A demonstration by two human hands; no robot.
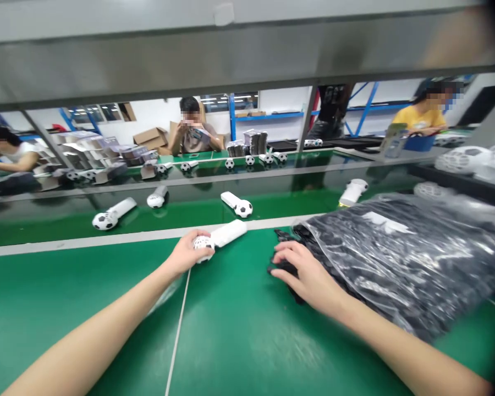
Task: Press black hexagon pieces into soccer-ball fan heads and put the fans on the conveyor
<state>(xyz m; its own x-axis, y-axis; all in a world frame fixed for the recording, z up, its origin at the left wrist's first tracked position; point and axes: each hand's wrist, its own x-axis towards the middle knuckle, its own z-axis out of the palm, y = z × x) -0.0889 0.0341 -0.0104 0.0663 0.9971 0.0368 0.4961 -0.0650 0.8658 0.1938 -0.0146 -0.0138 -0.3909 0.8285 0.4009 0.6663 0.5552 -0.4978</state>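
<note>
My left hand [192, 248] is closed around the round head of a white football-patterned handheld fan [229, 233]. Its white handle points right and away from me, just above the green tabletop. My right hand [299, 270] has its thumb and fingers apart, curved over a small heap of black pieces [286, 264]; their exact kind is unclear. These lie at the mouth of a clear plastic bag [412, 258] filled with black items. Some of the black pieces are hidden under my right hand.
Beyond the table edge, a green conveyor [190, 220] carries several similar fans, including one fan [242, 207] straight ahead. More fans [464, 159] sit on a raised shelf at right. A metal beam [247, 55] spans overhead. Several people work across the line, near stacked boxes [86, 151].
</note>
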